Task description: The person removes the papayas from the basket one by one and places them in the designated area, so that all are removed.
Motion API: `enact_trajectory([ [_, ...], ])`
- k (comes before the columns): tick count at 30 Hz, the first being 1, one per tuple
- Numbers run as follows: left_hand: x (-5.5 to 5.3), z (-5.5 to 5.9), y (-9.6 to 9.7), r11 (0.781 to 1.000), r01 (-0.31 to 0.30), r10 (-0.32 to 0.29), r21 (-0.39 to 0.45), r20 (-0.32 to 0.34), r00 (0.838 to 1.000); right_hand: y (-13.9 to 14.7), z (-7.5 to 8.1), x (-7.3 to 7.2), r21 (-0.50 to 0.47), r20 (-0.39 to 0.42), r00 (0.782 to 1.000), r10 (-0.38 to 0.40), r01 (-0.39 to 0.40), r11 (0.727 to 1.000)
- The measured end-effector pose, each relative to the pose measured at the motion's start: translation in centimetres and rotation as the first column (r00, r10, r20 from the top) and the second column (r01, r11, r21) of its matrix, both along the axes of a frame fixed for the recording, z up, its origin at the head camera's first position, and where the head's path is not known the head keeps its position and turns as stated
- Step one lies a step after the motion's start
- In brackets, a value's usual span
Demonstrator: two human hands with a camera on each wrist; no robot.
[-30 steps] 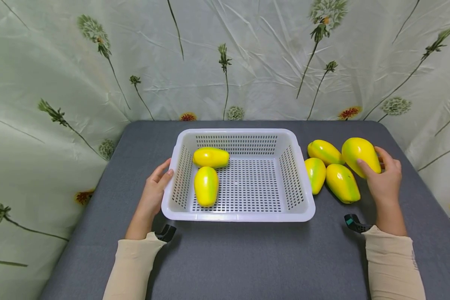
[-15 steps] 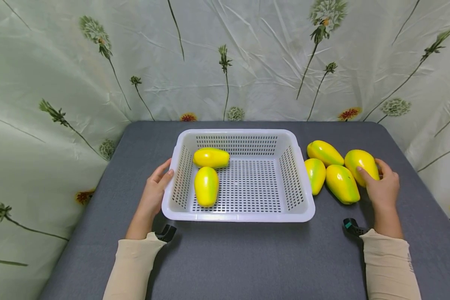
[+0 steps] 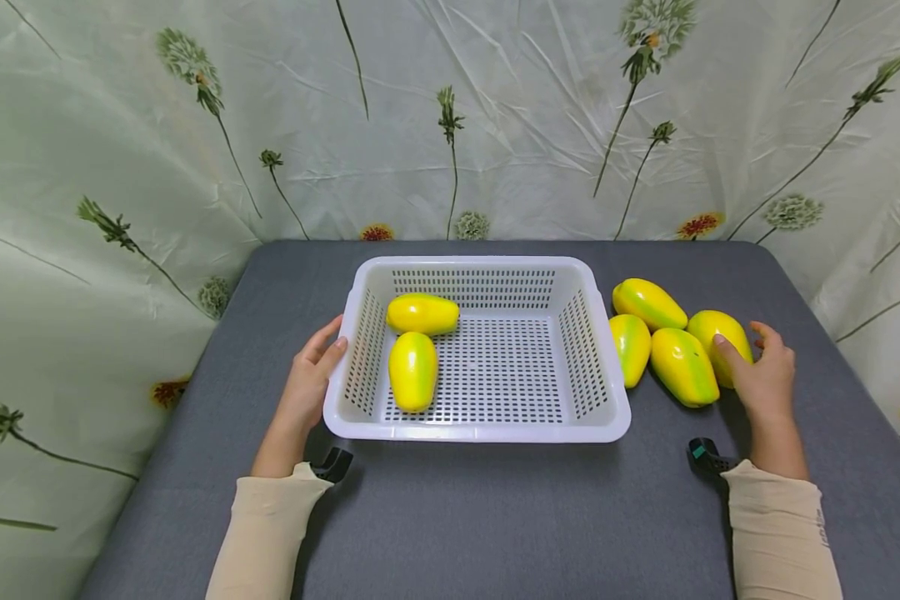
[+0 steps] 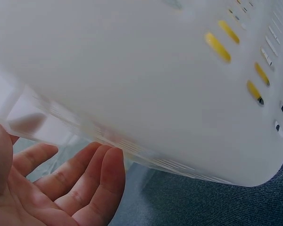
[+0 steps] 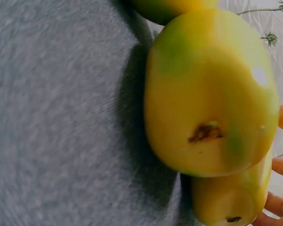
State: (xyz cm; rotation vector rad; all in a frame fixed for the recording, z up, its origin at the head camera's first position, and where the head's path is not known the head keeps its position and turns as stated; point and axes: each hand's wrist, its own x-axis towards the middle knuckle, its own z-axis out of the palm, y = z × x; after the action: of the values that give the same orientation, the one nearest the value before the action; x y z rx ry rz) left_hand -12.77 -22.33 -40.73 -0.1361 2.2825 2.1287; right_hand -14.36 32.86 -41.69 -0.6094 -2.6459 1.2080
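A white perforated plastic basket (image 3: 480,432) stands mid-table. My left hand (image 3: 312,375) grips its left rim, thumb on top; in the left wrist view the fingers (image 4: 112,174) touch the outside from below. Inside the basket, one yellow-green papaya (image 3: 422,314) lies crosswise at the back left, another papaya (image 3: 412,372) lengthwise in front. At the right, my right hand (image 3: 768,371) is around the rightmost papaya (image 3: 722,337), which sits on the table; its fingers are spread and slightly off the fruit, thumb overlapping its front. The right wrist view shows papayas (image 5: 210,94) close up.
Three more papayas lie clustered right of the basket: a back one (image 3: 648,303), a left one (image 3: 632,350) by the basket wall, and a front one (image 3: 685,367). The table (image 3: 495,525) has a dark grey cloth. A flowered curtain (image 3: 525,125) closes the back and sides.
My right hand has lowered the rightmost papaya onto the table beside the others and loosened its fingers from it. The left hand and basket have stayed in place.
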Motion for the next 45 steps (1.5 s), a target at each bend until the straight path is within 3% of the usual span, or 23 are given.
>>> enact_trajectory([
  [9, 0.7, 2.0, 0.9, 1.0, 0.01, -0.01, 0.001, -0.002, 1.0, -0.9, 1.8, -0.2, -0.003, -0.127, 0.989, -0.069, 0.069, 0.998],
  [14, 0.8, 2.4, 1.1, 1.0, 0.006, -0.006, 0.001, 0.001, 1.0, -1.8, 3.5, -0.5, 0.0, -0.235, 0.97, -0.068, 0.07, 0.998],
  [19, 0.8, 2.3, 1.0, 1.0, 0.004, -0.004, 0.005, 0.001, 1.0, -3.2, 5.7, -1.1, 0.03, -0.343, 0.939, -0.02, 0.032, 0.999],
  [23, 0.8, 2.2, 1.0, 1.0, 0.005, -0.005, 0.005, -0.004, 1.0, -4.8, 7.8, -1.5, 0.064, -0.444, 0.894, 0.061, -0.036, 0.997],
  [30, 1.0, 2.4, 1.1, 1.0, 0.005, -0.005, -0.014, 0.002, 1.0, -8.3, 11.1, -2.4, 0.093, -0.586, 0.783, 0.208, -0.191, 0.977],
  [39, 0.9, 2.3, 1.0, 0.999, -0.006, 0.007, -0.041, 0.014, 1.0, -12.7, 12.9, -3.8, 0.196, -0.616, 0.686, 0.387, -0.342, 0.919],
  [45, 0.9, 2.4, 1.1, 0.999, -0.004, 0.004, -0.045, 0.013, 1.0, -15.3, 12.9, -4.6, 0.227, -0.582, 0.644, 0.496, -0.457, 0.86],
])
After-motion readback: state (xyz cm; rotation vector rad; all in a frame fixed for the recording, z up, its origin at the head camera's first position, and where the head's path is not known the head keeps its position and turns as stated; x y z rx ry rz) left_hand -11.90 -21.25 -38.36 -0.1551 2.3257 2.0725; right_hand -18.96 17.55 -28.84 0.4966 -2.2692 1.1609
